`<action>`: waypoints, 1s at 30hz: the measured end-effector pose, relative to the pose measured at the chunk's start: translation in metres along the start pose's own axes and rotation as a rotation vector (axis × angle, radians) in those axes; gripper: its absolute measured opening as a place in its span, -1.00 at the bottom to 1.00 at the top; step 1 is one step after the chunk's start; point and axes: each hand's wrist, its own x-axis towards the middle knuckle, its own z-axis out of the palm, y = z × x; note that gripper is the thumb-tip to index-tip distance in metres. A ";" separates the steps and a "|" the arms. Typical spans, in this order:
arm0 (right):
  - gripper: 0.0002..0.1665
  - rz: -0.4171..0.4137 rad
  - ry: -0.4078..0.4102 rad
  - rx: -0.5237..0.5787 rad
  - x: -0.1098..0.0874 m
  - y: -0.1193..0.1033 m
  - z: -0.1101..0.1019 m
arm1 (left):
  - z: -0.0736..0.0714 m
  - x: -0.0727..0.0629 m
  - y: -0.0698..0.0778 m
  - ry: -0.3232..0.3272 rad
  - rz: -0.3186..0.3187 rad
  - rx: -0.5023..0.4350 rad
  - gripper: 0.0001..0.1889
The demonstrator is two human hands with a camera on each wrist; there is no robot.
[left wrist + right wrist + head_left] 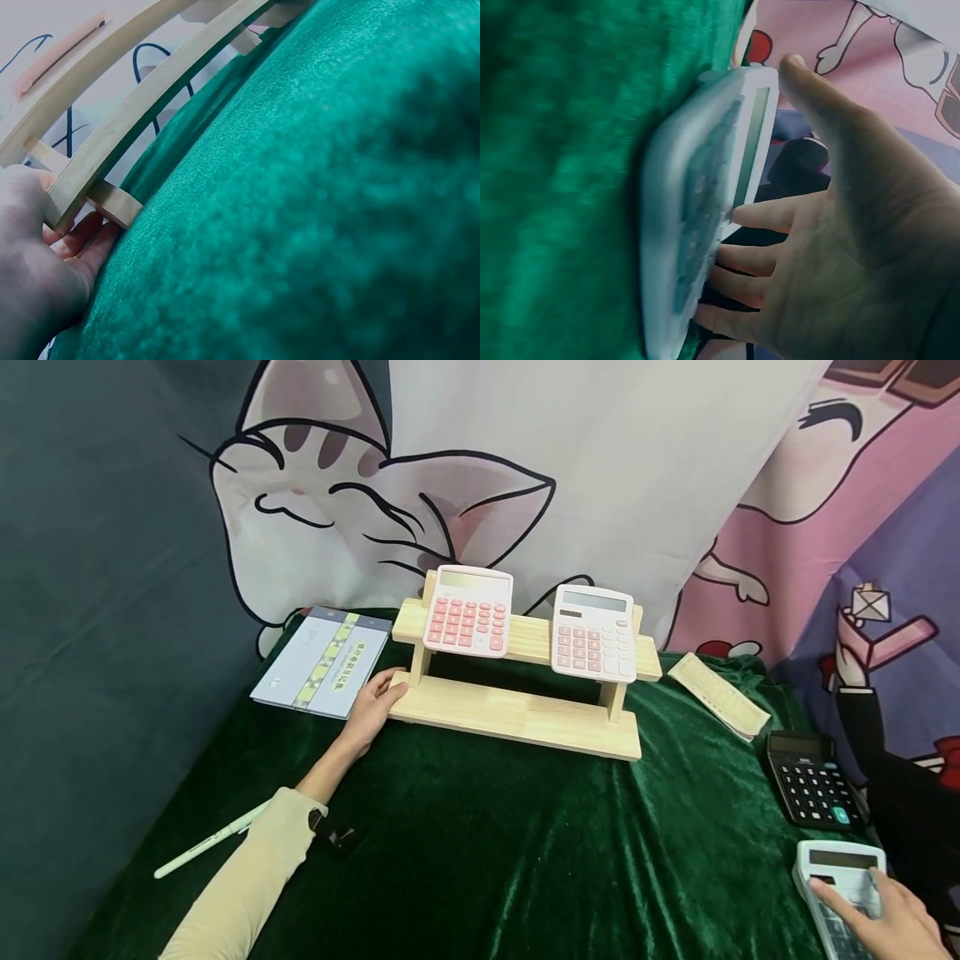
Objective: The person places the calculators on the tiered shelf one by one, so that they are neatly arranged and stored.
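Observation:
A two-tier wooden stand (517,720) is on the green cloth, with two pink-and-white calculators (468,612) (594,633) leaning on its upper board. My left hand (372,710) holds the left end of the lower board, thumb on top; in the left wrist view its fingers (94,251) reach under that end. At the lower right of the head view lies a white calculator (843,881) with a dark display. My right hand (896,914) is over it, and the right wrist view shows the thumb and fingers (754,259) spread along its edge, fingertips touching or very near it.
A grey-blue notebook (303,652) with a patterned band lies left of the stand. Closer to me, a pale green pen (206,845) is partly under the left sleeve. A pad of yellowish paper (718,695) and a black calculator (813,785) lie at right. Printed curtains hang behind.

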 end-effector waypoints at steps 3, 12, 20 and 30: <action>0.53 0.034 -0.045 -0.029 -0.004 0.001 0.004 | 0.001 -0.009 0.013 -0.003 -0.003 0.009 -0.41; 0.61 0.010 -0.032 -0.029 -0.002 0.003 0.008 | 0.000 -0.008 0.009 0.002 -0.005 -0.002 -0.42; 0.64 0.034 0.003 -0.076 0.007 0.013 0.019 | 0.000 0.004 -0.014 0.024 0.024 -0.007 -0.41; 0.50 0.002 0.002 -0.080 -0.001 -0.003 0.012 | 0.000 0.006 -0.014 0.023 0.028 0.003 -0.40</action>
